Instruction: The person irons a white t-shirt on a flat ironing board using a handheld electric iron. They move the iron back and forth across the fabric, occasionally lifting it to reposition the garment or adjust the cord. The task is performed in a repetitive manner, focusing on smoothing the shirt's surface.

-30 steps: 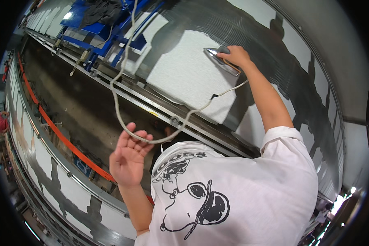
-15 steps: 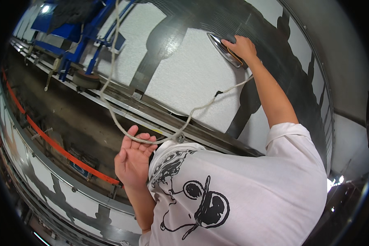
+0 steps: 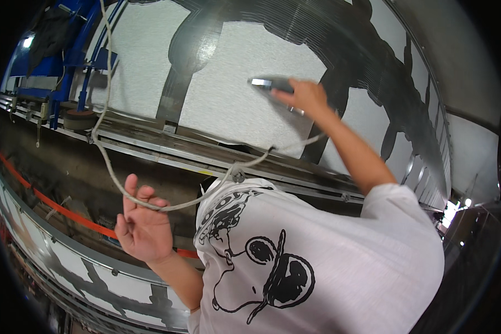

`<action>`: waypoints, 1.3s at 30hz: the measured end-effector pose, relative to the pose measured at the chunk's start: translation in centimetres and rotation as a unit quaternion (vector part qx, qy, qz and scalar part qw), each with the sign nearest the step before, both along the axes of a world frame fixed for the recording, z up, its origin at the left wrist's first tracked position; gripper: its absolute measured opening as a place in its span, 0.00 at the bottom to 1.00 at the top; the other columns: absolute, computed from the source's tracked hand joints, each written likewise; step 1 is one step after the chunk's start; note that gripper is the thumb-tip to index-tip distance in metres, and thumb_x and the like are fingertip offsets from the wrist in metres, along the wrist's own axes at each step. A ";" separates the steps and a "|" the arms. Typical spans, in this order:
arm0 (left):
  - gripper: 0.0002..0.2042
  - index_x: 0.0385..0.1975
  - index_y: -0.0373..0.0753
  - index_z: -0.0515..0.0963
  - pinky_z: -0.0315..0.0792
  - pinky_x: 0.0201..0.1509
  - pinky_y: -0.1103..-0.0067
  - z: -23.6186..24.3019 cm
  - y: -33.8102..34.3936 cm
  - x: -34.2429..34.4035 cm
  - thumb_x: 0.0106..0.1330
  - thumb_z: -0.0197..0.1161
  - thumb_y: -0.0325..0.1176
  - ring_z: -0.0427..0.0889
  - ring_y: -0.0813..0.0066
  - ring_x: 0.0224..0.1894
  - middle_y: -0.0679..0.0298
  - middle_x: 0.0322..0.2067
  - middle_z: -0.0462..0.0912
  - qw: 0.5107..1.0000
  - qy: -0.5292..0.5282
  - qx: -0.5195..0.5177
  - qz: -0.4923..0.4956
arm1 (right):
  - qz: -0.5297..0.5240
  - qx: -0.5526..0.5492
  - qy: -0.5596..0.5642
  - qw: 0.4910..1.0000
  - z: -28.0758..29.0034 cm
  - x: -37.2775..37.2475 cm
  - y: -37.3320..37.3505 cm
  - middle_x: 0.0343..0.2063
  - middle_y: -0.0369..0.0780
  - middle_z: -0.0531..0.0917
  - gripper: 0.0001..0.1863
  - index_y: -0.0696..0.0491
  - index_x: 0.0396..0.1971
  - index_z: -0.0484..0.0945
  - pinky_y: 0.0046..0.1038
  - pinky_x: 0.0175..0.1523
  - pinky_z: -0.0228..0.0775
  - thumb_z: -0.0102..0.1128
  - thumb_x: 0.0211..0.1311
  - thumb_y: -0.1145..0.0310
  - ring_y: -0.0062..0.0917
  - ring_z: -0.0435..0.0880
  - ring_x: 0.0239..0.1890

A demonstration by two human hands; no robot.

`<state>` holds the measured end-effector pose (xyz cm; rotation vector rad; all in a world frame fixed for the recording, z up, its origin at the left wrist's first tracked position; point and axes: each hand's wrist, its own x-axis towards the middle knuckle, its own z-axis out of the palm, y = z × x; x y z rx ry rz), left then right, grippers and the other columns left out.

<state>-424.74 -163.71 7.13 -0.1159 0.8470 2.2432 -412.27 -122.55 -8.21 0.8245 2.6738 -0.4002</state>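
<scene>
A: Pose of the arms?

B: The right arm is slanting from the sleeve at centre right toward the upper middle of the frame, elbow looking nearly straight. The left forearm is angling up and leftward from the lower middle, and the left hand is facing palm up, left of the shirt.

A: Position of the iron relative to the hands?

B: It is sitting in the upper middle of the frame, directly at the fingers of the right hand, silver nose pointing left. The white sheet is lying beneath it. Motion is blurring the base, so I cannot tell whether it is touching the sheet. The left hand is staying out of contact with it, well apart at lower left.

A: State of each hand?

B: Right: gripping the iron. Left: opening loosely, fingers half curled and spread; the pale cord is crossing those fingers without being clenched.

A: Course of the cord?

B: It is hanging from the upper left edge, looping through the left hand, then passing over the metal rail toward the right forearm.

A: Surroundings?

B: A blue stand is occupying the upper left; an orange bar is running diagonally through the lower left.
</scene>
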 end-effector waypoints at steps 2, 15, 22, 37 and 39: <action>0.34 0.71 0.31 0.53 0.65 0.52 0.72 0.0 -0.3 -0.5 0.72 0.47 0.48 0.74 0.68 0.43 0.56 0.53 0.74 0.999 0.004 -0.039 0.017 | -0.008 -0.036 -0.011 0.999 0.8 3.4 -5.0 0.28 0.46 0.86 0.34 0.50 0.33 0.82 0.42 0.34 0.77 0.56 0.54 0.29 0.41 0.86 0.31; 0.33 0.70 0.29 0.54 0.67 0.52 0.71 0.6 0.2 -2.1 0.72 0.47 0.45 0.75 0.67 0.44 0.54 0.52 0.76 0.997 0.010 -0.077 0.031 | -0.032 -0.044 0.068 0.996 1.0 -4.5 -0.3 0.25 0.49 0.84 0.37 0.56 0.29 0.82 0.42 0.36 0.76 0.59 0.53 0.30 0.44 0.85 0.30; 0.35 0.70 0.29 0.51 0.71 0.59 0.66 2.1 -1.3 -2.4 0.72 0.47 0.48 0.74 0.57 0.56 0.49 0.55 0.74 0.995 -0.006 -0.101 -0.002 | -0.115 0.008 0.067 0.991 -1.8 -14.1 7.6 0.36 0.49 0.86 0.37 0.57 0.38 0.85 0.41 0.47 0.76 0.60 0.54 0.32 0.42 0.86 0.41; 0.36 0.69 0.28 0.56 0.69 0.56 0.70 1.9 -12.6 -16.9 0.70 0.44 0.52 0.78 0.61 0.51 0.51 0.52 0.77 0.996 0.016 -0.038 -0.076 | 0.022 -0.080 -0.047 0.995 2.2 -4.6 -17.0 0.26 0.48 0.85 0.32 0.52 0.30 0.84 0.41 0.38 0.76 0.60 0.54 0.33 0.45 0.85 0.31; 0.36 0.69 0.28 0.56 0.70 0.57 0.70 2.7 -14.3 -18.7 0.70 0.44 0.52 0.78 0.61 0.51 0.51 0.52 0.77 0.995 0.021 -0.028 -0.090 | -0.006 -0.103 -0.031 0.994 3.5 -5.0 -18.1 0.24 0.49 0.85 0.32 0.54 0.28 0.84 0.41 0.37 0.75 0.62 0.53 0.34 0.44 0.85 0.30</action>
